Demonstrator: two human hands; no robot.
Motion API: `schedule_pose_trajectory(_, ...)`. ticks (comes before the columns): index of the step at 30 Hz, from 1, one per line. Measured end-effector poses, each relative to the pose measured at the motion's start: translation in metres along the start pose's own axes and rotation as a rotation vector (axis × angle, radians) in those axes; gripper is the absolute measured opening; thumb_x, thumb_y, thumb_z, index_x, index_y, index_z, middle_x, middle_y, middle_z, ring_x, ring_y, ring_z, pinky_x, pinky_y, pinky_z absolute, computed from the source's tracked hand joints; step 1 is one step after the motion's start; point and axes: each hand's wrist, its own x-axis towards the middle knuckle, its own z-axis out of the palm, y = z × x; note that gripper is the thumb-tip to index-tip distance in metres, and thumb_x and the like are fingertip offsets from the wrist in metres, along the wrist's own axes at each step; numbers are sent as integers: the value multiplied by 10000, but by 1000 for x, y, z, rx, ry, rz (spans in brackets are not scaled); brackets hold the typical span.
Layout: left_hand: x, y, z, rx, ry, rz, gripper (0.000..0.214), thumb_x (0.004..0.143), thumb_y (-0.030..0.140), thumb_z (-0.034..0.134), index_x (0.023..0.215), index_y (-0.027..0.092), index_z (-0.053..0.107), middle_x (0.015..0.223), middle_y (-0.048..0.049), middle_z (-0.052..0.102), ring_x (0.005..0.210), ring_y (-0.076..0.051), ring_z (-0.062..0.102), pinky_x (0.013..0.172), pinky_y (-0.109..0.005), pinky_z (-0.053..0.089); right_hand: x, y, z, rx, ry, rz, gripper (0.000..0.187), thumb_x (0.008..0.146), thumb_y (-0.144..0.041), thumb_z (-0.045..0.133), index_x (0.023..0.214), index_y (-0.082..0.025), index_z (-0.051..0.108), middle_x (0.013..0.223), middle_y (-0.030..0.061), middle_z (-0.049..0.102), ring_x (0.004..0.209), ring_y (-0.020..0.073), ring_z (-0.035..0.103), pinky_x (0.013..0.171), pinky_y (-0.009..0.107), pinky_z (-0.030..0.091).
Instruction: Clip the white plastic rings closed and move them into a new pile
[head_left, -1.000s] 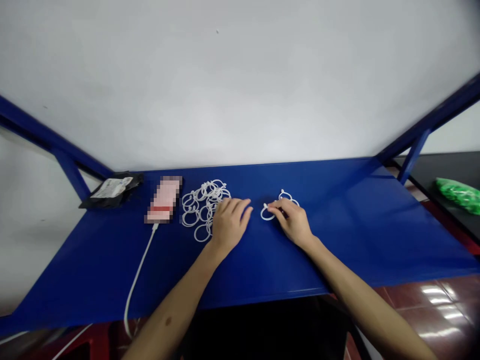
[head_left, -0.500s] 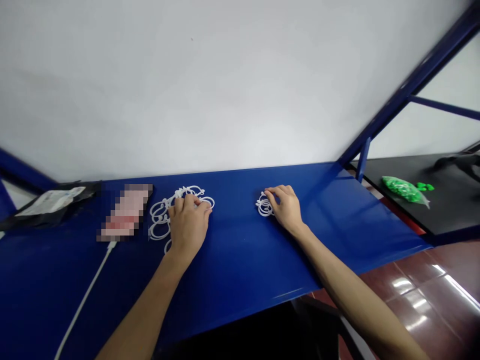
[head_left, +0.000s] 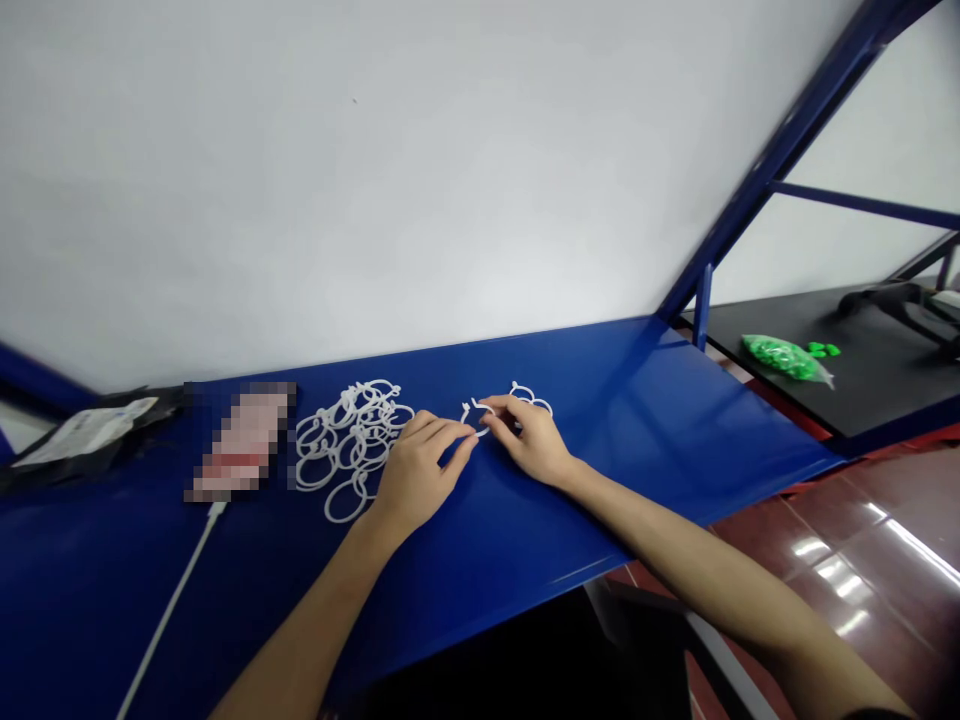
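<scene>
On the blue table (head_left: pixel 600 440) lies a heap of several white plastic rings (head_left: pixel 349 440). My left hand (head_left: pixel 416 475) and my right hand (head_left: pixel 529 440) meet just right of the heap. Both pinch one open white ring (head_left: pixel 477 415) between their fingertips, a little above the table. A few more white rings (head_left: pixel 531 398) lie just behind my right hand.
A blurred pink phone (head_left: pixel 238 442) with a white cable (head_left: pixel 169 610) lies left of the heap. A black packet (head_left: pixel 82 435) sits at the far left. On a black table (head_left: pixel 847 370) to the right lies a green bag (head_left: pixel 780 356). Blue frame struts (head_left: pixel 780 150) rise at the right.
My left hand left the heap and moved right; my right hand moved left from the small pile. Both now hold one ring between them. The camera has turned right.
</scene>
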Motion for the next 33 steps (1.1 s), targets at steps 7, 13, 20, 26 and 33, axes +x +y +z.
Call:
schedule_pose_trajectory(7,-1,7,10,-318,99,-431,84,953,291,587,965,209,574,888,-29,753,792,-170,713,726,-300,533,-2,-4,-2,76,-24,-4,177,991,-350,548,1042,-211,645,803,19,732,718,151,690,686,277,534)
schedule_pose_trajectory(13,-4,2,18,-591,115,-626,112,903,313,657,925,204,643,910,-56,777,870,-208,746,792,-328,557,-3,-4,-1,71,-63,-51,170,982,-341,576,976,-214,691,888,46,755,748,163,703,693,291,546)
schedule_pose_trajectory(20,-5,13,15,-601,144,-615,75,899,254,664,842,207,646,812,-14,761,781,-182,732,732,-301,551,-4,-9,-4,31,-82,-61,159,989,-307,564,960,-226,699,894,52,751,745,166,691,696,292,546)
schedule_pose_trajectory(26,-2,21,10,-483,133,-425,94,901,176,662,851,239,712,856,-4,746,773,-158,685,694,-275,548,-7,-6,-6,33,-128,-36,188,994,-316,549,896,-229,683,805,35,725,684,155,668,654,279,537)
schedule_pose_trajectory(33,2,15,9,-467,105,-376,142,915,151,643,859,251,726,838,0,745,792,-171,651,715,-304,544,-5,-4,-8,1,-121,-69,169,991,-304,549,892,-237,669,804,43,719,691,170,663,647,295,539)
